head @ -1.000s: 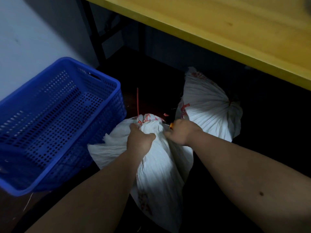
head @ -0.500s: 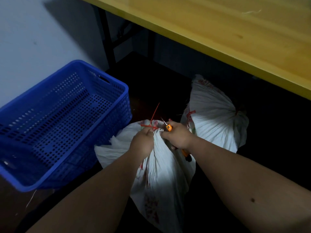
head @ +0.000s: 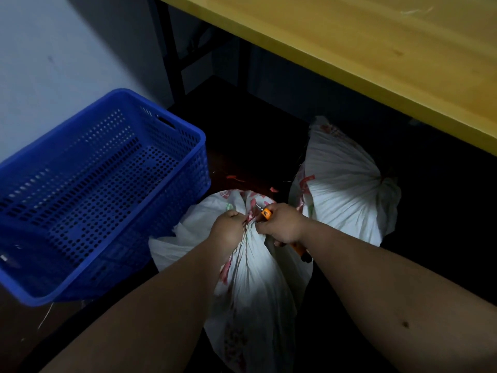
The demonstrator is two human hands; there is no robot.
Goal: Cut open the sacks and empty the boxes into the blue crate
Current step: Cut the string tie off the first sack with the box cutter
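While the left hand [head: 228,230] clenches the gathered neck of the soft, floppy sack [head: 252,286] on the floor beside the blue crate [head: 80,189], the right hand [head: 282,224] grasps an orange cutter [head: 265,212] there.

The crate [head: 88,189] sits at frame left — the near sack [head: 255,286] lower centre, the second sack [head: 347,189] right of it, under the table [head: 376,57].

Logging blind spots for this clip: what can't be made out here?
- Near sack contents: head view, woven cloth hides them.
- Orange cutter blade tip: too small, dark.
- Its handle: mostly inside right hand.
- Far sack tie: in shadow.
- Blue crate near corner: cut off at the left edge.
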